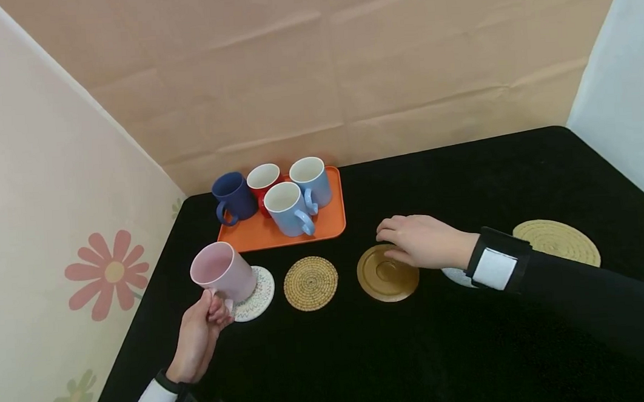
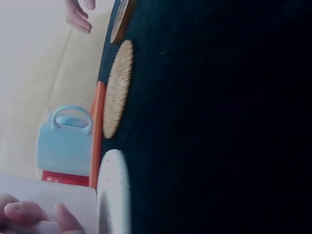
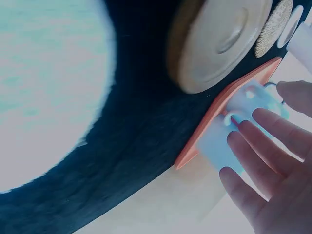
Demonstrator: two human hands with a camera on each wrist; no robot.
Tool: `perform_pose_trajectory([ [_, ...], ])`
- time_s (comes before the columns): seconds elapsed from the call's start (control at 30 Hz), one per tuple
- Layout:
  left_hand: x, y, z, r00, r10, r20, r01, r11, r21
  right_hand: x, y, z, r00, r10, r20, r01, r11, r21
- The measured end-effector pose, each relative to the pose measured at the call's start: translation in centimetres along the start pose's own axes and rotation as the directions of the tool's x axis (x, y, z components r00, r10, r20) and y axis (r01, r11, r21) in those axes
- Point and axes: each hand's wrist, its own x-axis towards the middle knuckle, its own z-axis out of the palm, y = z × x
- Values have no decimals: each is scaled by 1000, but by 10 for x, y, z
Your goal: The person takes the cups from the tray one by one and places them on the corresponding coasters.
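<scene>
Left hand (image 1: 200, 332) pinching the handle of the pale pink ceramic mug (image 1: 223, 273), tilted over the white patterned round coaster (image 1: 257, 292). Right hand (image 1: 425, 241), fingers relaxed, over the round golden saucer (image 1: 387, 273). Best levelled upright, then lowered centrally onto that coaster.

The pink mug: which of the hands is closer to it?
Left. The left hand grips the pink mug by its handle; the right hand is apart from it, over the wooden coaster.
</scene>
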Motion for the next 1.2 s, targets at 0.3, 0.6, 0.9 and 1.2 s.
perform_pose_trajectory([
  [0.3, -5, -7, 5, 999, 35, -29, -34, 999, 8, -30, 14, 1, 995, 73, -63, -73, 997, -3],
  [0.6, -4, -12, 11, 999, 17, -33, -17, 1000, 24, -41, 19, 0, 991, 83, -104, -84, 996, -5],
  [0.9, -6, -18, 17, 998, 43, -52, -43, 999, 4, -47, 19, 0, 990, 84, -109, -86, 996, -9],
  [1.2, -9, -19, 19, 996, 48, -74, -49, 999, -11, -48, 19, 2, 992, 82, -96, -82, 997, 6],
])
